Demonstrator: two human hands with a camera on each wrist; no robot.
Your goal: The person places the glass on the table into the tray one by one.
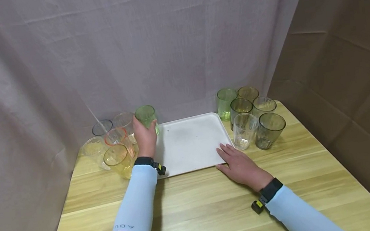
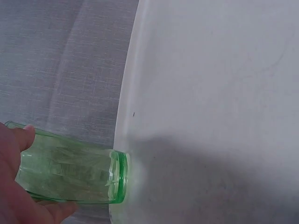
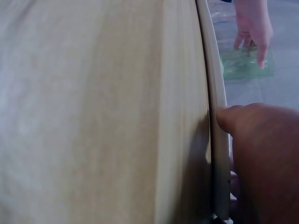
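My left hand point(image 1: 145, 138) holds a green drinking glass point(image 1: 145, 114) at the back left corner of a white tray point(image 1: 193, 141). In the left wrist view the ribbed green glass point(image 2: 70, 170) is gripped near its rim, between thumb and fingers, with its base over the tray's edge. My right hand point(image 1: 244, 169) rests on the tray's near right corner, fingers fairly straight. Its thumb point(image 3: 233, 119) touches the front rim in the right wrist view; the other fingers are mostly hidden there.
Left of the tray stand several glasses, among them a yellow one point(image 1: 118, 159) and an orange-rimmed one point(image 1: 119, 138). To its right are several more: a green glass point(image 1: 227, 103), a clear glass point(image 1: 244, 131) and a grey one point(image 1: 270, 130). Grey cloth point(image 1: 170, 48) hangs behind the wooden table point(image 1: 196, 213).
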